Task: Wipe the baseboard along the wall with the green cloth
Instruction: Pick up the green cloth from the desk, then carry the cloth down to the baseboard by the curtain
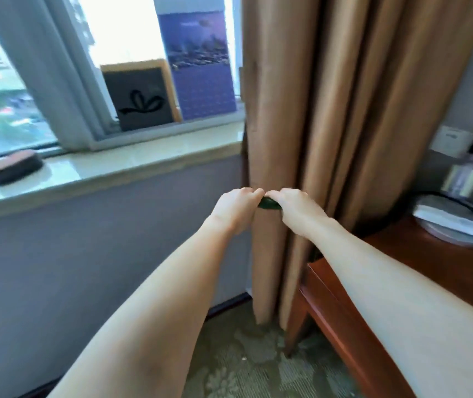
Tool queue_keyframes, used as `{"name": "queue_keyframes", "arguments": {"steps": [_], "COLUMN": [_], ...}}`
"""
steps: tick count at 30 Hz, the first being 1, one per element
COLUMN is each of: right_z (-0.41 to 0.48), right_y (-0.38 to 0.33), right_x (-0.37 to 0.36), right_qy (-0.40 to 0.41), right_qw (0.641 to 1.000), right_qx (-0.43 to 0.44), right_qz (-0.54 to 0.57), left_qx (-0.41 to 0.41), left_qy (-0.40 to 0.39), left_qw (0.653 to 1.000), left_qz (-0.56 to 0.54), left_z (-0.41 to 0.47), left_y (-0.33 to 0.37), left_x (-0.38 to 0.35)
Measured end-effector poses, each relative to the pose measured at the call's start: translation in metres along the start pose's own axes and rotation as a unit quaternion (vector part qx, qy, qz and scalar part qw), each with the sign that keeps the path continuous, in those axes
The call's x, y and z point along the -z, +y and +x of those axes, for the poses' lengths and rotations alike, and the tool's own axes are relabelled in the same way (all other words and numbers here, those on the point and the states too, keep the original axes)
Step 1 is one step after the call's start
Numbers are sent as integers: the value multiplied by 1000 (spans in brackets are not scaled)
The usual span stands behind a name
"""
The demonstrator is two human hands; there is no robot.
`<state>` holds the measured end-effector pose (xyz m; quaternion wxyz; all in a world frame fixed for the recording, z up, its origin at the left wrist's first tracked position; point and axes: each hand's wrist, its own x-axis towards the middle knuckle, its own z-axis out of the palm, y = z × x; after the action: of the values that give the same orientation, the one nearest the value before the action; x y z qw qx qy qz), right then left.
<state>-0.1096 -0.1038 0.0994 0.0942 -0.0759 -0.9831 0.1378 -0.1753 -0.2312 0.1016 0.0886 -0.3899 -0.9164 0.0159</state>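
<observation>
Green cloth [268, 203], pinched by left hand [234, 209] and right hand [295, 207], could be dropped if regripped above baseboard [227, 303]

A single wide-angle camera worn on the person's head looks forward and down along both bare arms to the left hand [236, 209] and right hand [297, 208] at mid-frame, facing the nearby pale stone windowsill [149, 158], tan pleated curtain [330, 110], reddish-brown wooden desk [344, 326] and green patterned carpet [243, 369].
</observation>
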Motion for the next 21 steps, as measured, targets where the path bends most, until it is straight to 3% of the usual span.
{"name": "queue_keyframes", "arguments": {"steps": [6, 21], "right_z": [46, 113], "right_y": [-49, -52], "right_x": [11, -83], "right_qy": [11, -38], "right_qw": [995, 993], "right_qx": [92, 112], "right_qz": [-20, -21], "left_qx": [45, 75], "left_qy": [74, 5], "left_qw": [996, 996], "left_qz": [-19, -46], "left_z": [-7, 13], "left_y": [-54, -113], "left_x": [23, -52]}}
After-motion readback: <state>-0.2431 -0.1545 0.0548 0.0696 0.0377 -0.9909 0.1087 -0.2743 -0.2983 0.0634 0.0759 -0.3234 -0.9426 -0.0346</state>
